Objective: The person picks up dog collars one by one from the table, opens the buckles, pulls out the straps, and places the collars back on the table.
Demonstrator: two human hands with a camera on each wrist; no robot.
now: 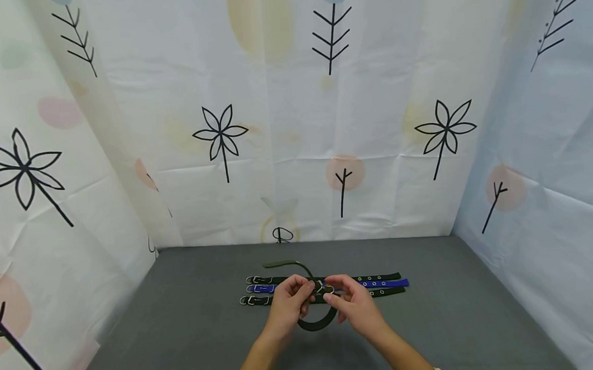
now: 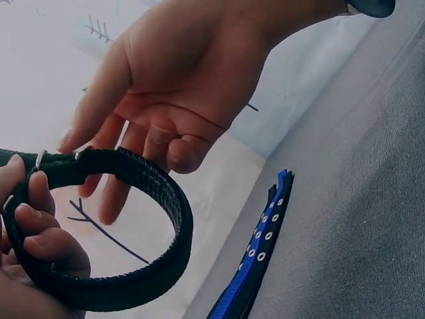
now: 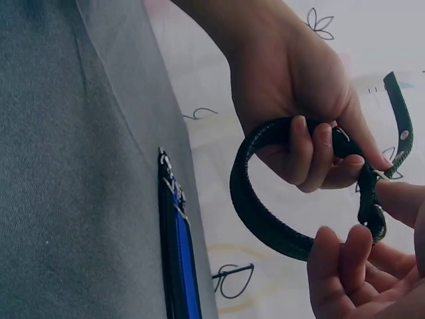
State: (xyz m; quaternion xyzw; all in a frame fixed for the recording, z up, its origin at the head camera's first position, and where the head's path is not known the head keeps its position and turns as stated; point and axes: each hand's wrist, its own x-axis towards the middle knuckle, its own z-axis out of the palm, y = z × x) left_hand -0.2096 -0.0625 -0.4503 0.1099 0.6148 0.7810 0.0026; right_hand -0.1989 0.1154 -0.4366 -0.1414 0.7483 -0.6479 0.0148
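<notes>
Both hands hold a dark green dog collar (image 1: 318, 325), bent into a loop above the table. Its loose end rises to the upper left in the head view. My left hand (image 1: 289, 304) pinches the strap beside the metal buckle, with its other fingers curled inside the loop (image 3: 244, 193) in the right wrist view. My right hand (image 1: 355, 307) has thumb and forefinger at the metal ring and strap on the other side. In the left wrist view the loop (image 2: 182, 232) hangs between the hands. Fingers partly hide the buckle.
Behind the hands, a black collar (image 1: 392, 276), a blue collar (image 1: 397, 283) and another black collar (image 1: 392, 291) lie side by side on the grey table (image 1: 193, 330). Their buckles point left. Patterned cloth walls (image 1: 285, 152) stand at the back and sides.
</notes>
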